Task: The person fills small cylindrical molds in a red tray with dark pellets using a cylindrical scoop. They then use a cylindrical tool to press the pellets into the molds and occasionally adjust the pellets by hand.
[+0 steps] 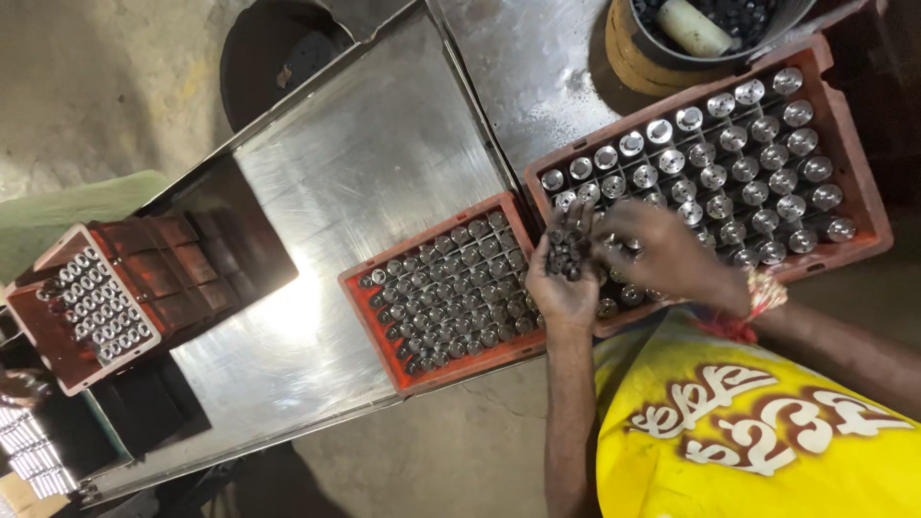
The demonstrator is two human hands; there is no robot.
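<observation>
My left hand (561, 288) is cupped palm up over the gap between two red crates, holding a heap of small dark metal pieces (568, 252). My right hand (662, 254) hovers just right of it, fingers bent over the near edge of the larger red crate (857, 182), touching the heap. That crate holds several upright shiny metal cylinders (739, 144) in a grid. The smaller red crate (376, 338) to the left is packed with several smaller dull metal parts (451, 297).
Both crates sit on a shiny steel table (374, 153). A third red crate (48, 341) with metal parts stands at the left edge. A round tub (628, 48) of dark pieces with a cream cylinder (693, 27) sits at the top. Concrete floor lies beyond.
</observation>
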